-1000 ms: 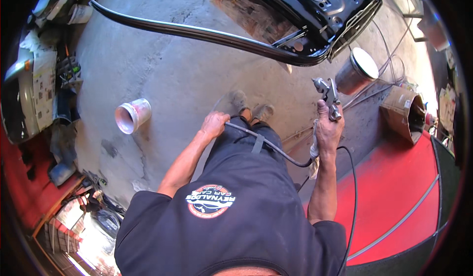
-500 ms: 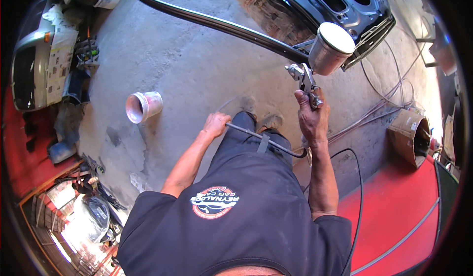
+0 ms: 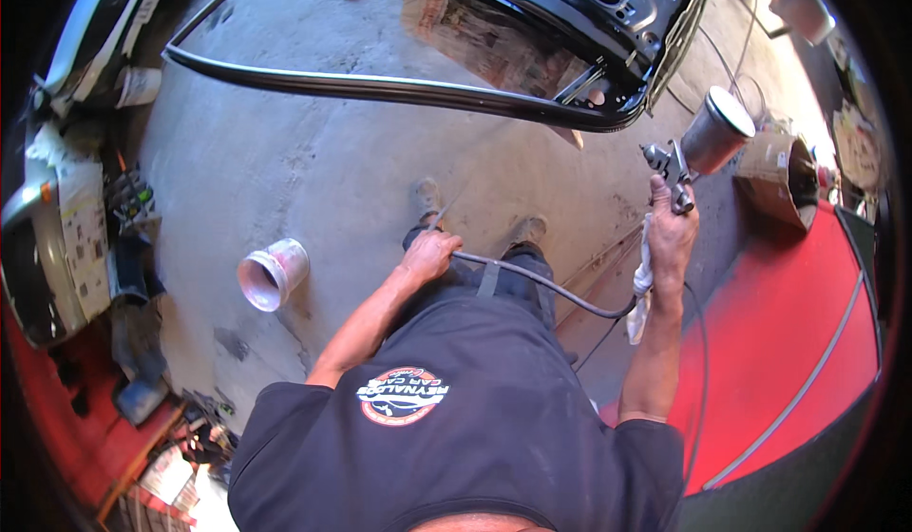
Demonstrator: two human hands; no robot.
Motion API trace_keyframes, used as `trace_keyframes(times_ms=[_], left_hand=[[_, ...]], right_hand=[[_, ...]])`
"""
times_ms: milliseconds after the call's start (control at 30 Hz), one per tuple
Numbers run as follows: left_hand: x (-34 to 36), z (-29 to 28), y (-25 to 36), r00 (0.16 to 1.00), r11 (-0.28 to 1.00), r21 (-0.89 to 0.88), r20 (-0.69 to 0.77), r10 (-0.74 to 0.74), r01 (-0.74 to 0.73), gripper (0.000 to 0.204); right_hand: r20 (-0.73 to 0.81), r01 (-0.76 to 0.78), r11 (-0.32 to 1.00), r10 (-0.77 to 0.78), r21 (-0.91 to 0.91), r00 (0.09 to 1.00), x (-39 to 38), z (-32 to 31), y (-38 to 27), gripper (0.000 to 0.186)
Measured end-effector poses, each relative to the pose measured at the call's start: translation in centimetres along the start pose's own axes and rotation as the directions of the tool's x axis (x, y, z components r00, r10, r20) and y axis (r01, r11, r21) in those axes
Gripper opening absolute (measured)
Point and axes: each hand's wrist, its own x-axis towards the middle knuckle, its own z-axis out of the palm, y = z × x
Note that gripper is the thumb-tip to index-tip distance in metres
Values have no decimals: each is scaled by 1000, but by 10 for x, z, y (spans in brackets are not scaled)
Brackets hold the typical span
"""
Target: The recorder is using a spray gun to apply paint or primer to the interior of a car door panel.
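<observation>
My right hand point(image 3: 673, 233) is closed around the handle of a metal spray gun point(image 3: 675, 165), whose silver cup point(image 3: 714, 138) with a white lid sits on top. A white cloth point(image 3: 642, 290) hangs at that wrist. My left hand point(image 3: 430, 256) is wrapped round a dark air hose point(image 3: 560, 292), which runs across my front toward the right wrist. Ahead of me lies a black car door point(image 3: 617, 19), its slim window frame point(image 3: 380, 93) stretching to the left. The gun is off to the right of the door, apart from it.
A whitish bucket point(image 3: 275, 274) lies tipped on the concrete floor to my left. Masked car parts point(image 3: 84, 233) line the left side. To the right are a cardboard box point(image 3: 771, 182), a red panel point(image 3: 779, 342) and loose hoses. Brown paper point(image 3: 465, 38) lies under the door.
My right hand has carried the spray gun rightward, away from the door frame. My feet are farther apart, and the view has shifted. The left hand keeps its hold on the hose.
</observation>
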Motion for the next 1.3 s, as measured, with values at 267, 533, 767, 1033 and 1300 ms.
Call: trace_keyframes(times_ms=[267,533,767,1033,1300], left_hand=[[11,-51,-68,968,978,80,183,173,-191,13],[1,-79,-109,964,983,100,231,129,-156,13],[-11,-77,-127,970,993,80,233,70,-90,14],[-24,-82,-151,952,982,155,300,54,-104,16],[-20,-87,-166,943,974,192,329,51,-120,14]], right_hand=[[171,-270,939,236,211,956,-20,33,-93,47],[267,-340,912,277,231,923,-46,74,-157,42],[378,-271,900,132,343,916,-61,103,-184,38],[500,-287,875,60,390,864,-85,127,-212,35],[294,-260,906,161,334,942,-105,125,-177,35]])
